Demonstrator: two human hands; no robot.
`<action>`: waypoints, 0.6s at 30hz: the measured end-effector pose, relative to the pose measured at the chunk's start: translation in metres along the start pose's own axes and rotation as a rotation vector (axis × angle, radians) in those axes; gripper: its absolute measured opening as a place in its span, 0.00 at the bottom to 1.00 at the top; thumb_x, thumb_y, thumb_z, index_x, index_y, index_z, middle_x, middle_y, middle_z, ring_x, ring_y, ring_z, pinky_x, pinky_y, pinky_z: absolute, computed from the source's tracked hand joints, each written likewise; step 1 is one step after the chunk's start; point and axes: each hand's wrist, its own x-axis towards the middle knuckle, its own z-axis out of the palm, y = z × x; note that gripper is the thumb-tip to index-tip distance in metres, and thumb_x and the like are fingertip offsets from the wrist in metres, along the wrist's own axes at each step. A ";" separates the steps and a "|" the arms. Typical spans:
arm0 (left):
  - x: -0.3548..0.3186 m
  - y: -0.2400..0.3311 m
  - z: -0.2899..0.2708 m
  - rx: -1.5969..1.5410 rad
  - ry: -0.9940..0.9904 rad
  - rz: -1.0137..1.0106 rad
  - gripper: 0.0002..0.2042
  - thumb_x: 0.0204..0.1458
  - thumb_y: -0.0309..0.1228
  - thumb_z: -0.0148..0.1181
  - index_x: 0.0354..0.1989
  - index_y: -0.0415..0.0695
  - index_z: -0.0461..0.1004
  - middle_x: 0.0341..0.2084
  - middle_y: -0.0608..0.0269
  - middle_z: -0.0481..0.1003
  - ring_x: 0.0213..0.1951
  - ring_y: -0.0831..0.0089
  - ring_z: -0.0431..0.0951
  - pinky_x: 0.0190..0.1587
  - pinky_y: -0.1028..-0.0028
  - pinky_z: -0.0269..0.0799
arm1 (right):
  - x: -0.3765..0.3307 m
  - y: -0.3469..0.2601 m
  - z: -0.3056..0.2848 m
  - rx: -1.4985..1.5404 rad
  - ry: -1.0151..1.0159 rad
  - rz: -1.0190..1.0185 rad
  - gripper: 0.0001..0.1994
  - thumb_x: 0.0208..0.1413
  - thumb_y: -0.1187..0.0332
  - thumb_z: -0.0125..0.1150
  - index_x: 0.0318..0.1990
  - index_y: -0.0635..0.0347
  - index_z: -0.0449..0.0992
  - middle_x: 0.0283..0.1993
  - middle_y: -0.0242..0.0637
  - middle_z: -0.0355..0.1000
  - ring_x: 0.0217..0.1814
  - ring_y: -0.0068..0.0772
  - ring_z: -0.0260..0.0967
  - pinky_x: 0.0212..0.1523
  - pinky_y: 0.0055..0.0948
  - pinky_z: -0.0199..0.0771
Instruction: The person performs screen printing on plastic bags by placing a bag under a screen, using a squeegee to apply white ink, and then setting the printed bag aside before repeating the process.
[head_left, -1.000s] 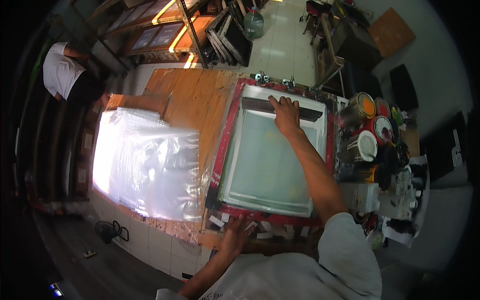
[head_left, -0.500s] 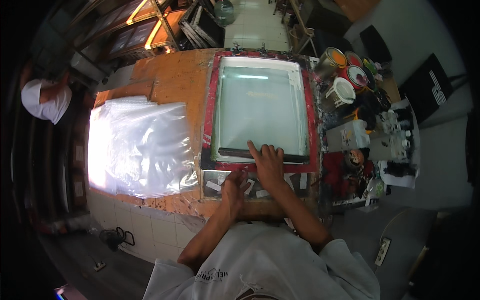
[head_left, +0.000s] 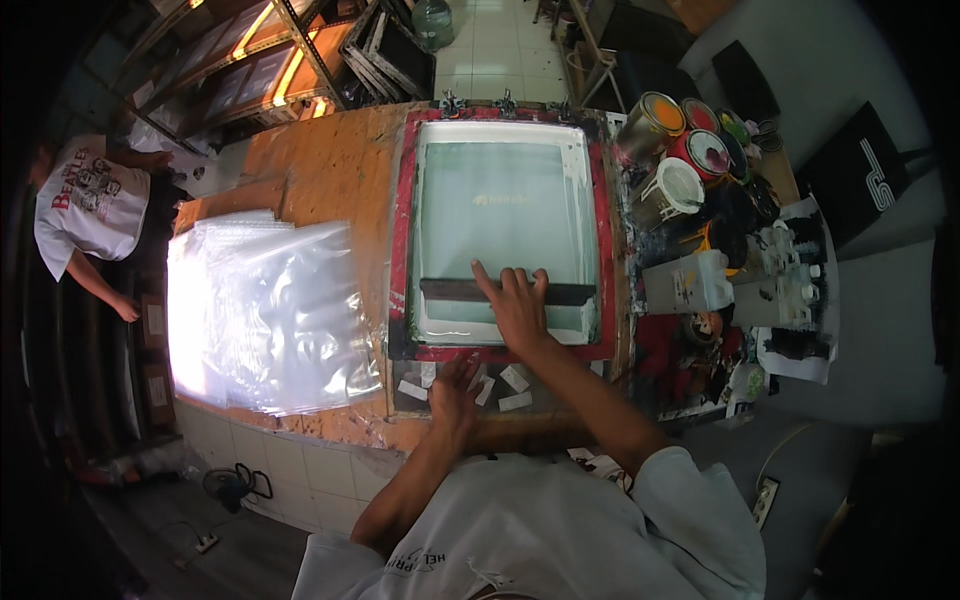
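Observation:
A screen printing frame [head_left: 398, 240] with red-taped rails and pale mesh lies on the table. My right hand [head_left: 520, 303] grips a long dark squeegee [head_left: 450, 290] that lies crosswise on the mesh, its index finger stretched forward along the top. White ink shows along the mesh's near end and borders. A faint pale print mark sits in the mesh's upper middle. My left hand [head_left: 455, 390] is at the frame's near rail, fingers stretched toward it and touching or almost touching it. Several white tape pieces [head_left: 515, 401] lie on the board beside this hand.
A stack of clear plastic sheets [head_left: 280, 315] covers the table's left part. Paint cans [head_left: 655, 120], bottles and a white tub [head_left: 680, 187] crowd the right side. Hinge clamps [head_left: 507, 103] hold the frame's far edge. Another person [head_left: 95, 205] stands at the left.
My right hand has pushed the squeegee away from me, up the mesh from its near end. My left hand stays by the near rail. The person at left now shows more fully.

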 end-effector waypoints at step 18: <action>-0.016 -0.001 0.006 -0.075 0.036 0.005 0.23 0.66 0.43 0.51 0.65 0.45 0.68 0.59 0.61 0.71 0.62 0.62 0.68 0.64 0.55 0.60 | 0.228 0.119 0.040 -0.029 -0.248 -0.001 0.43 0.47 0.67 0.78 0.72 0.42 0.63 0.50 0.41 0.74 0.57 0.43 0.70 0.57 0.53 0.60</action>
